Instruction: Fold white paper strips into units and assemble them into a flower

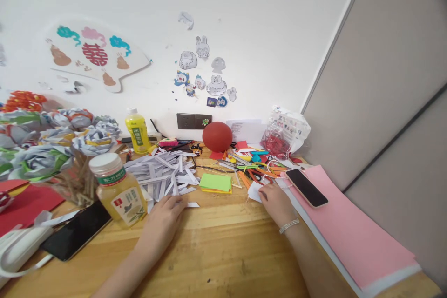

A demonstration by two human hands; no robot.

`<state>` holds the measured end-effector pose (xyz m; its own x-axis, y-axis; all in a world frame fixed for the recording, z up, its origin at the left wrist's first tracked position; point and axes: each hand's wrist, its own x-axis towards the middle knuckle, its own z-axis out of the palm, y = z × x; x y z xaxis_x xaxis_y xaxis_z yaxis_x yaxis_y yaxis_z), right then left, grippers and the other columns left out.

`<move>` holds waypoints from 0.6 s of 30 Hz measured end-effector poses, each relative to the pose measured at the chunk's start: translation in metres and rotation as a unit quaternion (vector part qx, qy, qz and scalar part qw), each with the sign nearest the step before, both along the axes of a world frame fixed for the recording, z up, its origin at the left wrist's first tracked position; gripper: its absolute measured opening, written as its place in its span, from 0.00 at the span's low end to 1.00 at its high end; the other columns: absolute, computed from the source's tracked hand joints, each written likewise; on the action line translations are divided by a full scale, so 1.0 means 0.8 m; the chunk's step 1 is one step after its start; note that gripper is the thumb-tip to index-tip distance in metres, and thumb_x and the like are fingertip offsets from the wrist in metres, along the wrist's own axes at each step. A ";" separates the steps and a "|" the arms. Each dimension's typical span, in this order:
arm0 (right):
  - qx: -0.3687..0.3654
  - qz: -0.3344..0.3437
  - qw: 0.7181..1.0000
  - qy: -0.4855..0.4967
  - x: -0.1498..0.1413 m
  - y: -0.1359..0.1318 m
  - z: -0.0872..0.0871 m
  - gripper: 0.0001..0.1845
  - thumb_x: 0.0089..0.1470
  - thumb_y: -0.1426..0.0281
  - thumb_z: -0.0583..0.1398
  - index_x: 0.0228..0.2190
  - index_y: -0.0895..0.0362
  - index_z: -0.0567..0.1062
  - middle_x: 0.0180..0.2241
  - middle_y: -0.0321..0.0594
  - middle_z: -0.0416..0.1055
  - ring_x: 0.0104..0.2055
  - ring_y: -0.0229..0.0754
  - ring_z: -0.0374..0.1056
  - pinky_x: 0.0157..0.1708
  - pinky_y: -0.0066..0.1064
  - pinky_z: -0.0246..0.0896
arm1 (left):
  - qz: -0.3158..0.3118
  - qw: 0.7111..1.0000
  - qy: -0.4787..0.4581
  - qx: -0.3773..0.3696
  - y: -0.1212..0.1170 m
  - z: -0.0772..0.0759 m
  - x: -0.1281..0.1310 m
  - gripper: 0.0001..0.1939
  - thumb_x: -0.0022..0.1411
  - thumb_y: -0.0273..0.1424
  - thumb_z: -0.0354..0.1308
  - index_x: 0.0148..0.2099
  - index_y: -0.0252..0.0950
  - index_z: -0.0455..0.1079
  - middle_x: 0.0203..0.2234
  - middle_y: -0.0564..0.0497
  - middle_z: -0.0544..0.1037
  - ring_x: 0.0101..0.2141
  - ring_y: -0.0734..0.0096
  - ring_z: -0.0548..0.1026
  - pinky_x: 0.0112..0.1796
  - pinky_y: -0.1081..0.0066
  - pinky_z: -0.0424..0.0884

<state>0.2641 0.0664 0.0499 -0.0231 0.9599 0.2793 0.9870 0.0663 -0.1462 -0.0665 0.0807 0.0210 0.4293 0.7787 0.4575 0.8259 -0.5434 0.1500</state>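
Note:
My left hand (165, 216) rests on the table in front of a heap of white paper strips (164, 174). Its fingers are closed together, and a single white paper strip (193, 205) pokes out from the fingertips. On the right, my right hand (277, 203) wears a bracelet on the wrist. Its fingers are bent and closed at the edge of a small white piece of paper (255, 191). Between the hands, a little farther back, lies a stack of green and yellow paper (215, 182).
Bottled drinks (120, 191) and a dark phone (78, 230) stand and lie to the left, near paper flowers (42, 160). A red balloon (217, 137) and scattered scissors (240, 162) are at the back. On the right, another phone (307, 188) lies on pink paper (352, 223).

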 end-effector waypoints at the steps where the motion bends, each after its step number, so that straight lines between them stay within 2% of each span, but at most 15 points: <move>1: 0.001 -0.002 1.000 -0.002 0.000 0.000 0.000 0.13 0.55 0.77 0.52 0.27 0.57 0.76 0.31 0.45 0.73 0.39 0.47 0.66 0.36 0.32 0.57 | 0.009 1.000 0.013 -0.007 -0.002 0.002 0.001 0.15 0.60 0.26 0.46 0.41 0.36 0.74 0.38 0.43 0.76 0.40 0.57 0.72 0.40 0.59 0.69; 6: 0.002 -0.013 1.000 -0.012 -0.005 0.000 -0.001 0.13 0.55 0.78 0.53 0.26 0.58 0.75 0.30 0.47 0.73 0.38 0.48 0.66 0.33 0.32 0.56 | 0.032 0.997 0.063 -0.025 -0.005 0.007 0.004 0.14 0.60 0.24 0.45 0.35 0.34 0.73 0.30 0.44 0.74 0.34 0.58 0.71 0.35 0.62 0.67; 11: -0.002 -0.014 1.000 -0.009 -0.008 0.000 -0.003 0.12 0.55 0.77 0.54 0.24 0.57 0.74 0.30 0.44 0.74 0.36 0.46 0.67 0.32 0.31 0.55 | 0.008 0.999 -0.011 -0.030 -0.008 0.006 0.003 0.16 0.62 0.26 0.42 0.43 0.36 0.71 0.28 0.47 0.72 0.30 0.64 0.72 0.32 0.68 0.67; 15: 0.003 -0.012 1.000 -0.007 -0.009 -0.001 -0.004 0.13 0.56 0.76 0.52 0.25 0.57 0.74 0.30 0.44 0.74 0.36 0.46 0.66 0.32 0.31 0.55 | 0.003 0.996 -0.084 0.023 -0.006 0.005 -0.007 0.19 0.62 0.27 0.40 0.51 0.35 0.66 0.36 0.43 0.72 0.36 0.62 0.72 0.35 0.68 0.69; 18: 0.010 -0.018 1.000 -0.008 -0.011 -0.001 -0.006 0.13 0.55 0.77 0.52 0.25 0.57 0.74 0.30 0.45 0.73 0.36 0.46 0.66 0.32 0.31 0.56 | 0.026 0.993 -0.092 0.072 0.002 -0.002 -0.011 0.22 0.63 0.27 0.39 0.57 0.33 0.59 0.48 0.37 0.68 0.46 0.55 0.70 0.44 0.59 0.68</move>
<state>0.2556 0.0653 0.0455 0.0061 0.9542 0.2990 0.9909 0.0344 -0.1300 -0.0752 0.0821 0.0194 0.2879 0.7183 0.6333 0.8194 -0.5271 0.2253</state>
